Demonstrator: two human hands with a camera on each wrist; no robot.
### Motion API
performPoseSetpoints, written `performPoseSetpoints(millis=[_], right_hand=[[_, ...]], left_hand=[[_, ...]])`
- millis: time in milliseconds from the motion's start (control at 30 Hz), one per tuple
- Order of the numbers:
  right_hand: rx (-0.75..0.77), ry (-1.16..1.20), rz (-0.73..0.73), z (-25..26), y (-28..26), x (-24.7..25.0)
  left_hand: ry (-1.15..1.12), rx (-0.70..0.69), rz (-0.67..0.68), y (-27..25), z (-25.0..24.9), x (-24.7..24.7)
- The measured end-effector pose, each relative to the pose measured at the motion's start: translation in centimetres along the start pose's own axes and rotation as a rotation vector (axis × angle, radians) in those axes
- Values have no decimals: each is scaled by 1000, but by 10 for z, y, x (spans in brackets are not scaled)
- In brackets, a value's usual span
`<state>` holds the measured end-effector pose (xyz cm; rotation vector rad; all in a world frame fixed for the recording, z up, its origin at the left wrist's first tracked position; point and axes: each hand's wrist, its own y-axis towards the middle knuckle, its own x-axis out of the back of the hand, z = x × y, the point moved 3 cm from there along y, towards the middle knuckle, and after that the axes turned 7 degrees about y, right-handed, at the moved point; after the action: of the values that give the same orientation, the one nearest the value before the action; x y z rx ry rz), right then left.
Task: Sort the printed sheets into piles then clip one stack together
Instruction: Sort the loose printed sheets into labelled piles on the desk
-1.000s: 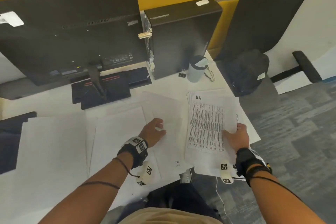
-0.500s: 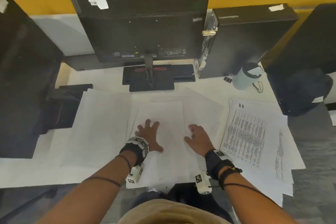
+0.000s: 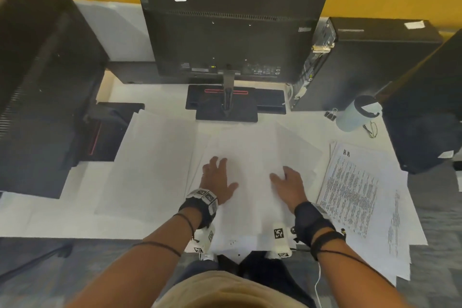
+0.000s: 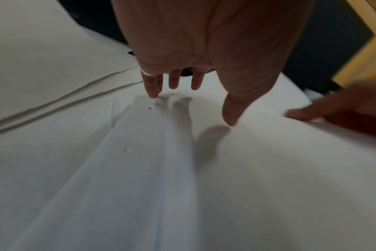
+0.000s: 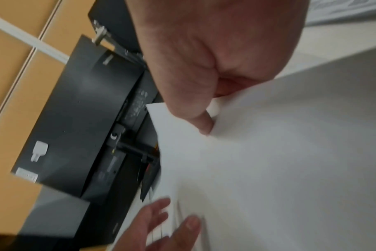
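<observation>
Blank-looking white sheets (image 3: pixel 250 147) lie fanned in the middle of the white desk (image 3: pixel 50 217). My left hand (image 3: pixel 217 177) lies flat on them with the fingers spread; in the left wrist view the left hand (image 4: pixel 193 105) touches the paper with straight fingertips. My right hand (image 3: pixel 287 182) is at the right side of this pile. The right wrist view shows the right hand (image 5: pixel 213 110) pinching the edge of a white sheet (image 5: pixel 268 152), thumb on top and fingers curled beneath. A pile of printed sheets (image 3: pixel 350 182) lies to the right. A black binder clip (image 3: pixel 330 114) sits at the back right.
More white sheets (image 3: pixel 155 157) lie to the left. A monitor (image 3: pixel 232 27) on its stand faces away behind the piles, a second monitor (image 3: pixel 37 82) stands at left, a computer case (image 3: pixel 370 62) at back right. A pale cup (image 3: pixel 357 115) stands by the clip.
My right hand has left the printed pile on the right and come onto the middle pile, where it now pinches a sheet. The left hand has flattened on that pile.
</observation>
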<state>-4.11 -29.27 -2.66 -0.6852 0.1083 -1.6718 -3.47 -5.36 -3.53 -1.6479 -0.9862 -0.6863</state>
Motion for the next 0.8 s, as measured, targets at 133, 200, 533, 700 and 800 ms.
performPoseSetpoints(millis=[133, 200, 533, 700, 800], right_hand=[[18, 30, -171, 4, 4, 53], [-27, 35, -227, -1, 5, 78], [11, 120, -348, -3, -23, 133], [149, 239, -290, 9, -34, 139], [159, 239, -292, 12, -28, 140]], left_hand=[[88, -10, 33, 10, 13, 4], [155, -68, 71, 15, 19, -1], [320, -70, 111, 37, 11, 1], [-60, 29, 91, 41, 8, 1], [-358, 100, 91, 42, 12, 7]])
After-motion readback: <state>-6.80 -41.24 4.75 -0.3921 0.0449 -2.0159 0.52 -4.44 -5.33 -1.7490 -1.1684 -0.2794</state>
